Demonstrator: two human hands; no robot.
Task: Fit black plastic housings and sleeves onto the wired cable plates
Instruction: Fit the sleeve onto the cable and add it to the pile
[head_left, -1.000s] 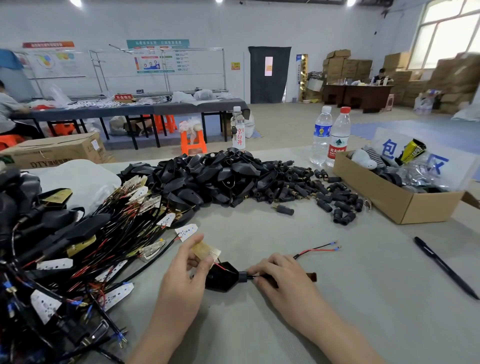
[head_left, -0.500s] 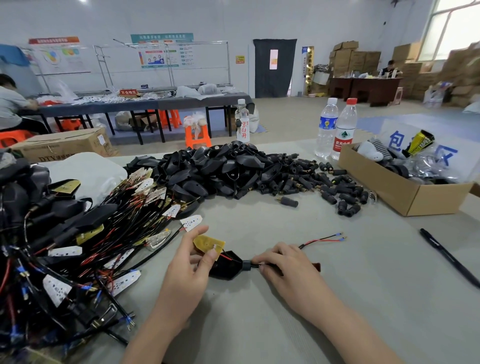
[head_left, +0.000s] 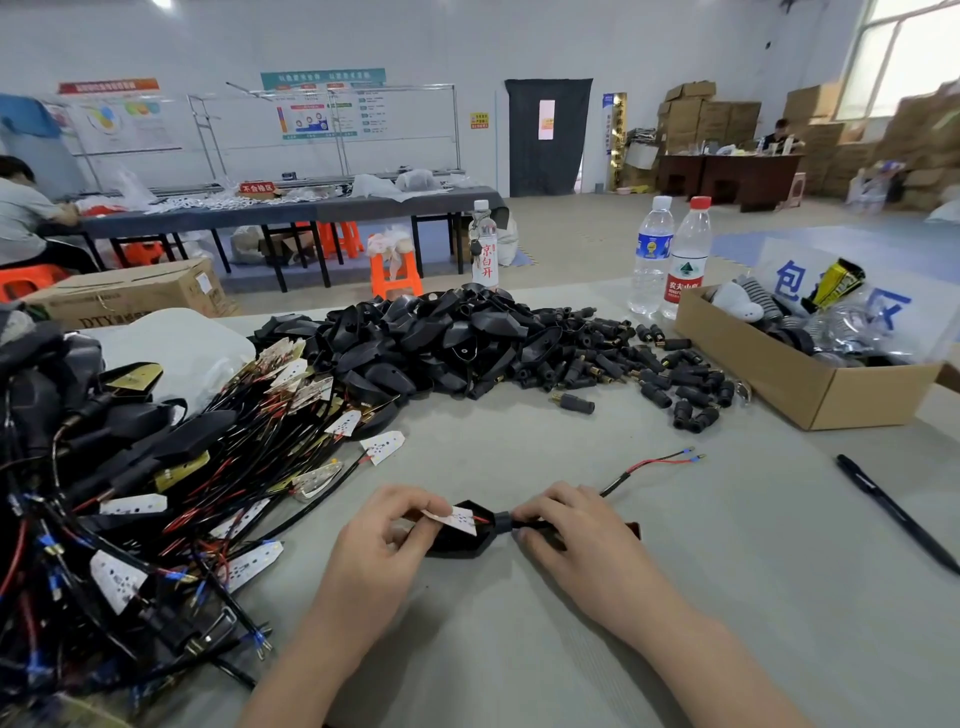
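A: Two things, please: the grips, and where the piece lies.
B: The left hand (head_left: 385, 543) pinches the white plate (head_left: 458, 519) by its end, tilted over the open black housing (head_left: 460, 544), which lies on the grey table (head_left: 519, 667) between the hands. The right hand (head_left: 579, 543) clasps the black cable (head_left: 613, 486) just behind the sleeve (head_left: 503, 521) at the housing's neck.
A: Spare parts?
B: Farther back lie the heaped housings (head_left: 415, 343) and loose sleeves (head_left: 649, 371); the tangle of wired plates (head_left: 182, 493) lies at the left

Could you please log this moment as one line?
left hand: pinches plate over housing | right hand: grips cable behind sleeve | plate not yet seated
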